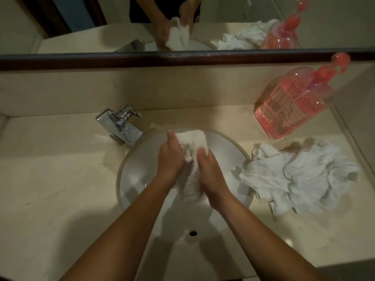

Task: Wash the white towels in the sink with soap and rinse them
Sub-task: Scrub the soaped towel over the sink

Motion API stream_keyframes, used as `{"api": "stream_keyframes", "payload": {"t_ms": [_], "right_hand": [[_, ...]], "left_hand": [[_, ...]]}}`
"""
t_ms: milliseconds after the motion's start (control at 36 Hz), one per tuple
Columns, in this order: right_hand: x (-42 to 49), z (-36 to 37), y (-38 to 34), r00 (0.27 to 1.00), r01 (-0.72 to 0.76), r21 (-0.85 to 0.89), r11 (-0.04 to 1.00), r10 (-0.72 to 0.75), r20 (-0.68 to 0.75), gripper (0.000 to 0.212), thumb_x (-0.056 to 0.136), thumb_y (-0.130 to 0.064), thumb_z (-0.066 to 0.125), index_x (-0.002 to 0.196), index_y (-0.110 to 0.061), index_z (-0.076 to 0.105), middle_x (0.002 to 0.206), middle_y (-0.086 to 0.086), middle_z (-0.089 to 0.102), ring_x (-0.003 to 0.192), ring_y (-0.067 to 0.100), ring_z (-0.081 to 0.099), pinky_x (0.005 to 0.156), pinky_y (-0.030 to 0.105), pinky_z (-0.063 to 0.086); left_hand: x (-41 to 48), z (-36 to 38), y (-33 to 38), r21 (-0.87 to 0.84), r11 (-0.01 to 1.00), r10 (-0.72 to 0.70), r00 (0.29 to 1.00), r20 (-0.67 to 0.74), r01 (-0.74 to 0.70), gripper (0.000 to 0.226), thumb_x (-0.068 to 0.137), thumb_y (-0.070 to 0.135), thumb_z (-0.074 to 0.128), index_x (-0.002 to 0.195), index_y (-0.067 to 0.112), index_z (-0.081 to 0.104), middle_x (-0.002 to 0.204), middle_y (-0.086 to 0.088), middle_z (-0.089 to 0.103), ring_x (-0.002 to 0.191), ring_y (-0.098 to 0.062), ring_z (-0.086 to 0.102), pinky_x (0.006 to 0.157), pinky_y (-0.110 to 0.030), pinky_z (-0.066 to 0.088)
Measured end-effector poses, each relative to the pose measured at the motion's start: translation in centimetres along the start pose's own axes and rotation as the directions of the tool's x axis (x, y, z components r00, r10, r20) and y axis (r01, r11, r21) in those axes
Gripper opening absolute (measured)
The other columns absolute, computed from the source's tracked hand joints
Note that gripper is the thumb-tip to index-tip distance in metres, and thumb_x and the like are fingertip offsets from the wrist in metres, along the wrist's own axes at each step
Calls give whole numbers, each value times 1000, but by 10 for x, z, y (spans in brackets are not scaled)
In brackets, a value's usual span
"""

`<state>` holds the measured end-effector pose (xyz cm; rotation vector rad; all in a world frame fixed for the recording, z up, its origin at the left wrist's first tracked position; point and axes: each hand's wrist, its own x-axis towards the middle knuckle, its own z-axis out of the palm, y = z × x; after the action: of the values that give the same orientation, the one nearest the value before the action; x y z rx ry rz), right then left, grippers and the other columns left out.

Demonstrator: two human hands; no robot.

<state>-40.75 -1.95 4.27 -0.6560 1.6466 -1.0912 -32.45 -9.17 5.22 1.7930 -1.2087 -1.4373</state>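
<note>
A white towel is bunched between my two hands above the round white sink. My left hand grips its left side with the thumb up near the top edge. My right hand grips its right side, fingers curled into the cloth. The towel's lower part hangs down between my wrists. A heap of other white towels lies on the counter right of the sink. A pink soap pump bottle stands behind that heap.
A chrome tap stands at the sink's back left; no water runs from it. The beige counter stretches left of the basin. A mirror with a dark frame runs along the back wall.
</note>
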Motion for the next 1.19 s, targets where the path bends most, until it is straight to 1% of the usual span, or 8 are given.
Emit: {"api": "stream_keyframes", "payload": {"t_ms": [111, 194, 278, 444, 583, 750, 1000, 1194], "right_hand": [[24, -8, 0, 994, -46, -5, 999, 46, -98, 39, 114, -39, 35, 143, -21, 55, 135, -1, 65, 119, 17, 64, 106, 37, 50], [39, -13, 11, 991, -85, -30, 996, 81, -108, 42, 114, -42, 36, 147, -21, 52, 141, 2, 63, 127, 22, 62, 114, 46, 48], [50, -11, 28, 991, -100, -23, 995, 98, -91, 43, 111, -45, 36, 142, -24, 57, 133, 0, 69, 121, 20, 67, 110, 49, 53], [78, 2, 55, 998, -49, 56, 997, 51, -29, 37, 115, -36, 37, 136, -24, 64, 123, -6, 75, 115, 11, 71, 103, 34, 57], [101, 5, 65, 1000, 20, 51, 999, -19, -8, 40, 115, -37, 36, 135, -21, 67, 124, -2, 76, 117, 13, 71, 110, 44, 54], [106, 4, 92, 1000, 28, 190, 981, -28, -3, 41, 111, -43, 40, 135, -25, 67, 128, 1, 76, 123, 20, 70, 114, 51, 50], [97, 6, 102, 999, 43, 203, 978, -37, -34, 53, 106, -53, 41, 146, -24, 60, 132, 0, 73, 122, 22, 69, 111, 50, 53], [86, -2, 97, 997, 72, 267, 961, -58, -60, 41, 113, -40, 40, 138, -17, 63, 118, 4, 74, 108, 24, 70, 92, 40, 59]], "left_hand": [[-26, 13, -10, 107, 991, 60, 988, 143, -76, 68, 114, 51, 18, 128, 10, 71, 106, -1, 60, 102, -15, 56, 85, -24, 37], [-22, 16, -23, 96, 993, 50, 983, 177, -67, 67, 114, 50, 18, 135, 11, 68, 108, 3, 59, 103, -10, 53, 84, -18, 33], [1, 15, -36, 16, 999, 42, 989, 139, -45, 65, 114, 51, 18, 136, 15, 68, 109, 6, 63, 109, -14, 59, 92, -25, 39], [42, 16, -72, 53, 966, 245, 964, 106, -252, 59, 105, 62, 33, 140, 23, 59, 106, 22, 61, 99, -3, 60, 87, -23, 44], [69, 21, -89, -25, 971, 239, 969, 67, -237, 84, 84, 84, 35, 135, 23, 61, 120, 5, 74, 110, -14, 71, 102, -45, 57], [82, 29, -103, -164, 967, 211, 974, 86, -195, 61, 109, 63, 29, 143, 21, 58, 132, 1, 69, 121, -13, 67, 111, -45, 52], [68, 28, -108, -139, 951, 297, 943, 154, -276, 63, 111, 61, 24, 131, 22, 69, 120, 4, 75, 111, -10, 71, 104, -38, 56], [54, 36, -106, -49, 913, 409, 904, 126, -406, 63, 113, 55, 23, 153, 19, 54, 148, -5, 62, 134, -23, 59, 119, -43, 44]]}}
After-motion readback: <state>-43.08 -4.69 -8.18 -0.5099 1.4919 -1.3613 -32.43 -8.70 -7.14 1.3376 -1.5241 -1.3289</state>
